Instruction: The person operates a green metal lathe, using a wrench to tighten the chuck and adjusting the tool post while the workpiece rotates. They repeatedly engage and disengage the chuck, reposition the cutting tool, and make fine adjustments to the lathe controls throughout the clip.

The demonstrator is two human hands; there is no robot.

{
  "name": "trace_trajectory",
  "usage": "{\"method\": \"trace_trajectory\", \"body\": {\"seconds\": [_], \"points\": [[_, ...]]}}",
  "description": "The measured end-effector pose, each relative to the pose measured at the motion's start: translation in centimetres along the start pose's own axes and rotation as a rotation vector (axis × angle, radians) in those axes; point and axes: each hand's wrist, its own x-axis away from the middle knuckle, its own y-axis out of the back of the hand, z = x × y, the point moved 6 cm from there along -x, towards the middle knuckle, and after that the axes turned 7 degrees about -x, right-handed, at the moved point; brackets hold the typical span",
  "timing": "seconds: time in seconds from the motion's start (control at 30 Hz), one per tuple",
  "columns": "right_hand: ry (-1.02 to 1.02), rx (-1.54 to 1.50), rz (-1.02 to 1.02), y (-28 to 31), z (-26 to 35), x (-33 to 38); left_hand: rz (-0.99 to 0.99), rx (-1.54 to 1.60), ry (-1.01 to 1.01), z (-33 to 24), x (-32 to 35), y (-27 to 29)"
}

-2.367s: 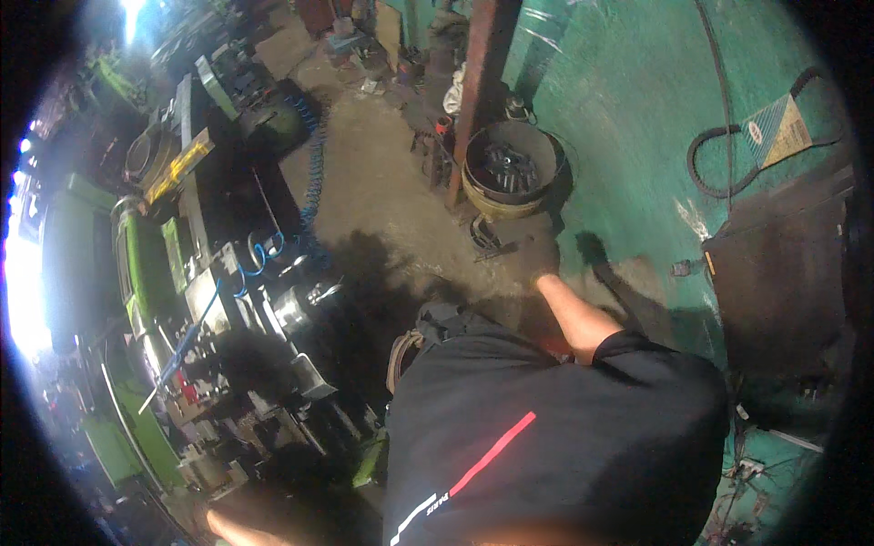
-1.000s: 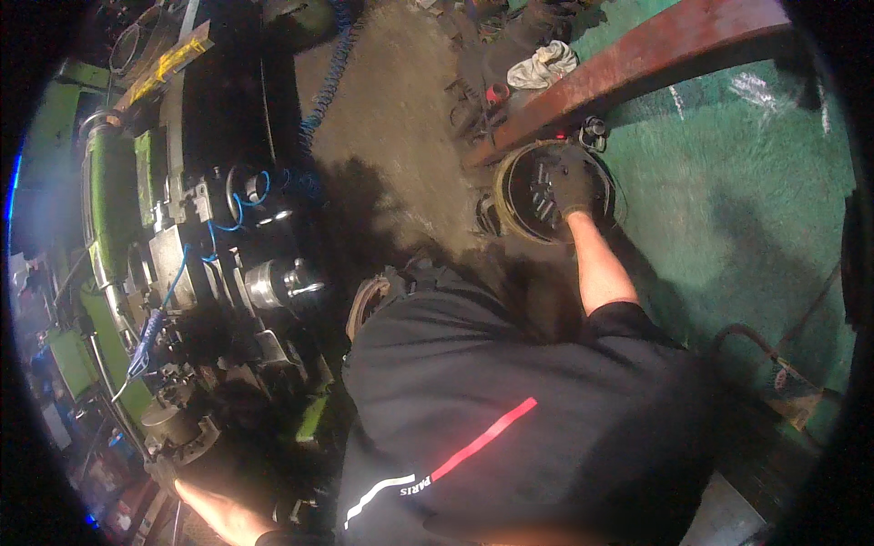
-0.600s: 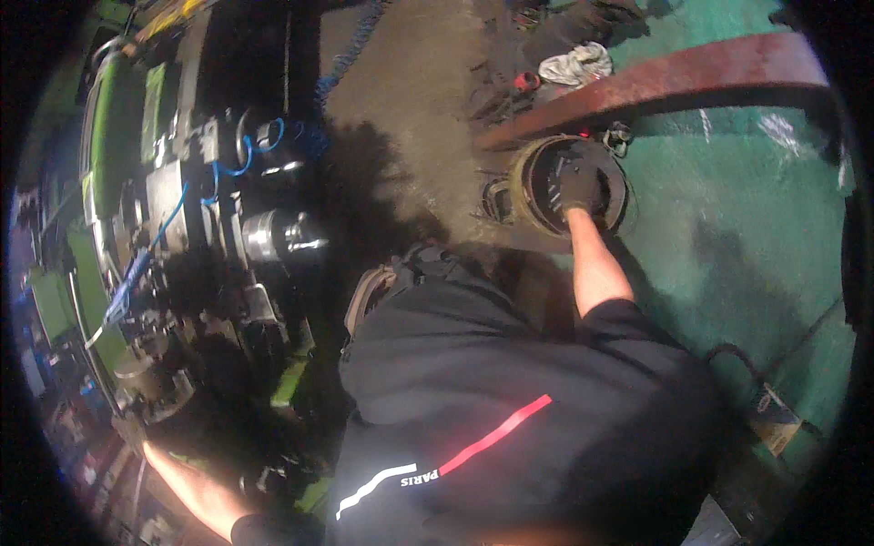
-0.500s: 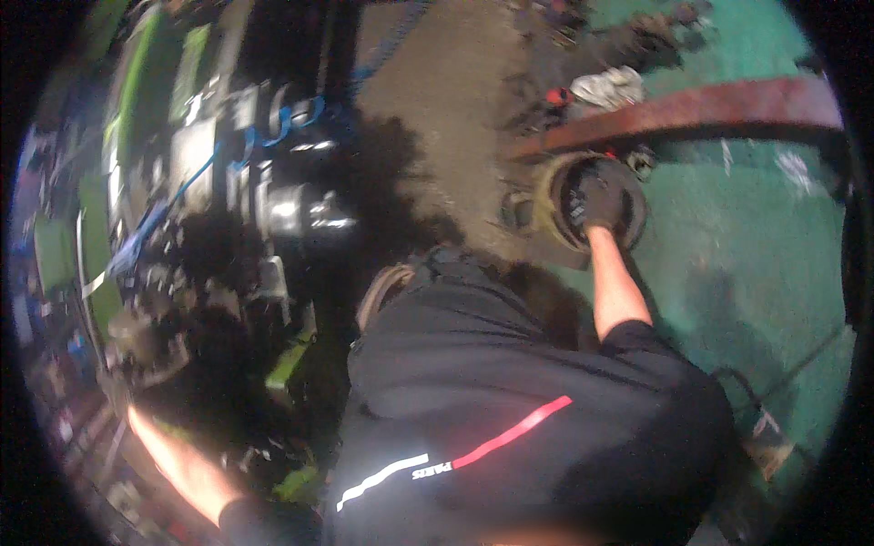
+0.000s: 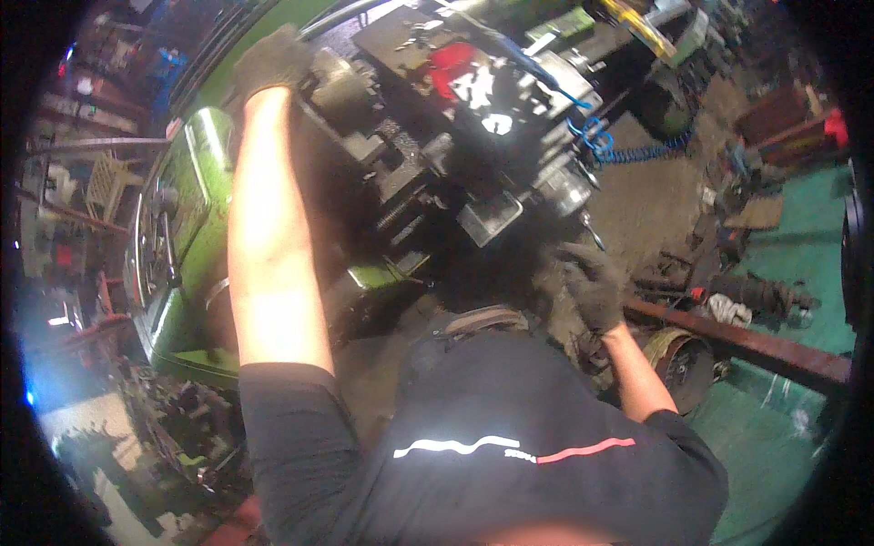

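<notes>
My left hand (image 5: 273, 65), in a dark glove, lies at the top of a green machine that looks like a lathe (image 5: 205, 164). It is beside a round metal chuck-like part (image 5: 341, 86), and its fingers are too dark to make out. My right hand (image 5: 592, 289), also gloved, is over the floor to the right, with fingers stretched out and no object visible in it. Just above it, a metal handle (image 5: 592, 232) projects from the machine's carriage near a silvery cylinder (image 5: 563, 189). A bent metal plate (image 5: 492, 218) sits on the machine's near side.
A blue coiled hose (image 5: 642, 153) hangs at the carriage. On the machine top are a red cloth (image 5: 451, 65) and bright metal pieces. To the right, a reddish beam (image 5: 756, 341) crosses the green floor beside a round hollow drum (image 5: 678, 364) and a whitish rag (image 5: 728, 309).
My view has swung left toward the machine. My left hand has gone up to the chuck-like part. My right hand has come out of the round drum toward the machine.
</notes>
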Motion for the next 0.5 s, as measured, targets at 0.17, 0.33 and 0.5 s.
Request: {"method": "trace_trajectory", "body": {"seconds": [0.17, 0.33, 0.5], "points": [[0.106, 0.096, -0.018, -17.7, 3.6, -11.2, -0.065, 0.049, -0.004, 2.0, 0.2, -1.5], [-0.155, 0.411, -0.168, -26.6, -5.0, -22.9, -0.112, 0.166, -0.049, 0.9, -0.8, -2.3], [-0.106, 0.05, -0.177, -28.6, -1.0, -24.1, -0.155, 0.245, -0.013, 2.8, -0.3, -1.4]]}}
